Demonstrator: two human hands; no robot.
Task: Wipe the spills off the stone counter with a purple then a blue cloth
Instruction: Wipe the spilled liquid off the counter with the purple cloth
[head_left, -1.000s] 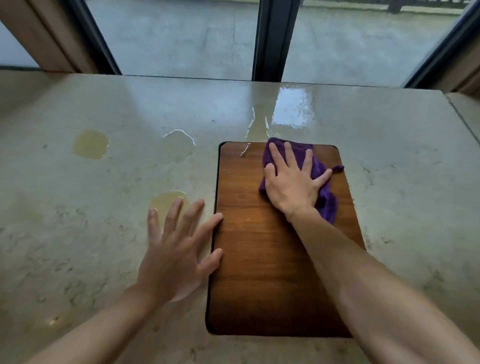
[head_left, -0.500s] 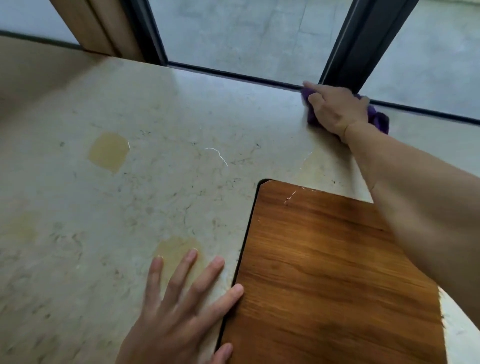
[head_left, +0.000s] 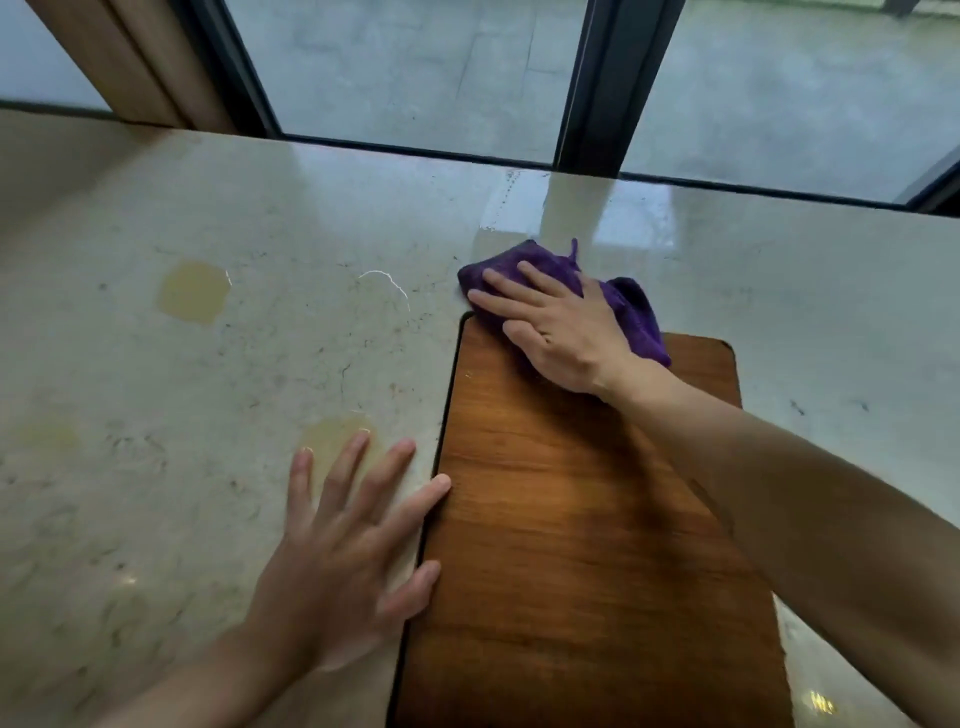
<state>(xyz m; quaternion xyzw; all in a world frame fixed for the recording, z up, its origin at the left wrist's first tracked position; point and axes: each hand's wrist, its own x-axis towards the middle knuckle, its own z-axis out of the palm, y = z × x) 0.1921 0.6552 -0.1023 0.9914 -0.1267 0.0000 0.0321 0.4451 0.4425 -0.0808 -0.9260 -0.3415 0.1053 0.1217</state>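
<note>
My right hand (head_left: 563, 332) lies flat on the purple cloth (head_left: 636, 312), pressing it down across the far left corner of the wooden board (head_left: 587, 545) and the stone counter (head_left: 208, 415). Fingers spread, my left hand (head_left: 340, 556) rests flat on the counter beside the board's left edge and holds nothing. A yellowish spill (head_left: 193, 292) sits at the far left. Another yellowish spill (head_left: 332, 441) lies just beyond my left fingertips. A thin wet streak (head_left: 387, 280) curves between them. No blue cloth is in view.
A wet sheen (head_left: 576, 213) covers the counter beyond the cloth, near the back edge. Window glass and a dark frame post (head_left: 597, 88) rise directly behind the counter. A wooden upright (head_left: 130, 62) stands at the far left.
My right hand has pulled the purple cloth back from the window frame to the board's far corner. My left hand has stayed flat beside the board.
</note>
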